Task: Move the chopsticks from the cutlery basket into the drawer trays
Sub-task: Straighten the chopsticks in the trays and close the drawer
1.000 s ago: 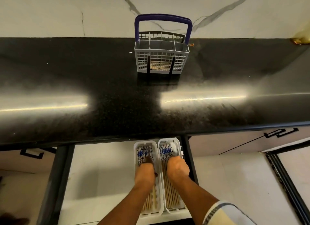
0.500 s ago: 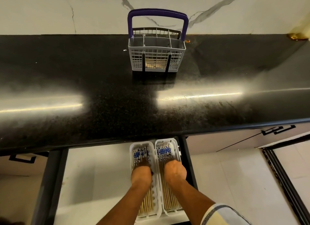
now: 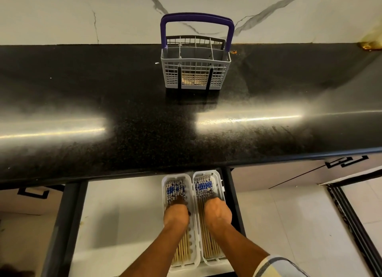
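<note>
Left hand (image 3: 176,211) & right hand (image 3: 217,211) press down on chopsticks (image 3: 203,231) lying lengthwise in two trays (image 3: 193,196); finger positions hidden, can't tell; basket (image 3: 195,72) on counter beyond.

A black speckled countertop (image 3: 144,119) runs the full width against a white marble wall, glossy with two bright glare patches; on it, near the back edge, stands a grey cutlery basket (image 3: 195,70) with a purple handle; below the front edge an open drawer (image 3: 124,214) carries two white trays (image 3: 194,196) side by side at its right end, touching.
</note>
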